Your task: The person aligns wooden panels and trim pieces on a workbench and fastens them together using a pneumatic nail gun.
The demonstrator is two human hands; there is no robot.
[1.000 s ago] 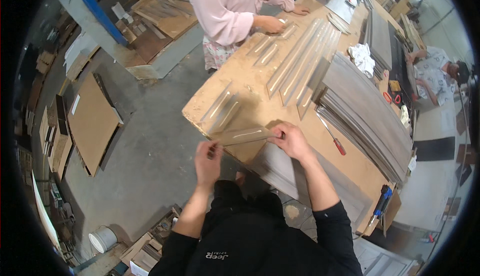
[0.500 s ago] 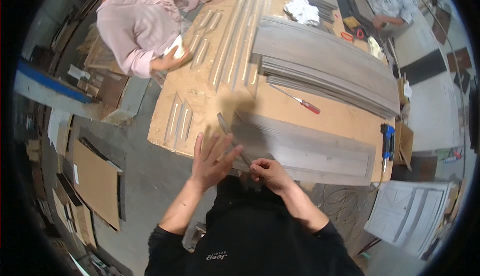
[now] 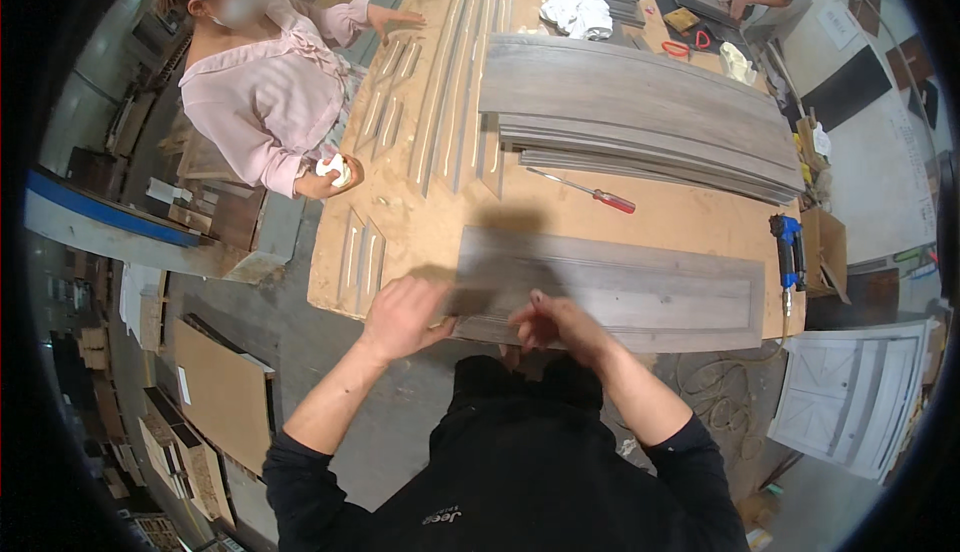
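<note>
A grey wood panel [image 3: 630, 287] with a raised border lies along the near edge of the table. At its near left edge a narrow grey wood strip [image 3: 485, 329] runs between my two hands. My left hand [image 3: 402, 314] is at the panel's left corner, thumb and fingers around the strip's end; the fingers are slightly blurred. My right hand [image 3: 556, 324] has its fingers curled on the strip farther right, and part of the strip is hidden under it. To the left lie short strips [image 3: 362, 257] bearing pale glue lines.
A stack of grey panels [image 3: 640, 102] stands beyond, with a red-handled screwdriver [image 3: 600, 195] before it. Long glued strips [image 3: 455, 92] lie left. A blue nail gun [image 3: 787, 252] is at the right edge. A co-worker in pink [image 3: 265, 102] stands left holding a white bottle [image 3: 335, 169].
The strip has swung from a raised slant to the panel's near edge. My left hand's spread fingers have come down to the corner. The co-worker's upper body has come more into view.
</note>
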